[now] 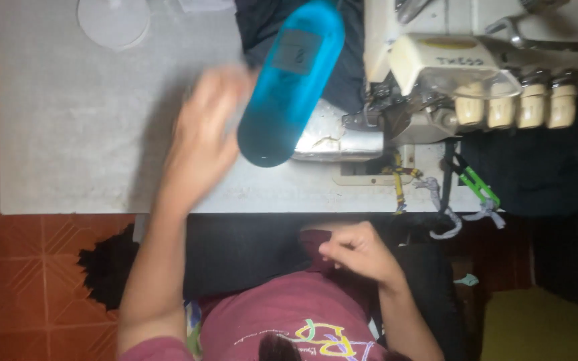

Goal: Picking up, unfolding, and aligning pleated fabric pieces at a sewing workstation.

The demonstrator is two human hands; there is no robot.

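Observation:
My left hand (pixel 205 134) is stretched over the grey table (pixel 68 134), blurred by motion. Its fingertips lie against the left side of a translucent blue oblong container (pixel 289 80) with a dark label. The container lies slanted across dark cloth (pixel 342 60) and the machine's metal bed plate (pixel 336 137). Whether the hand grips it is unclear. My right hand (pixel 359 254) is low by my lap, below the table edge, with its fingers curled and pinching maroon fabric (pixel 316 244) beside black cloth (pixel 235 254).
A cream overlock sewing machine (pixel 449 67) with a row of tension knobs stands at the right of the table. Thread scraps and green snips (pixel 479 187) hang at the front edge. A pale round disc (pixel 113 20) lies far left. The orange tiled floor (pixel 35 281) lies below.

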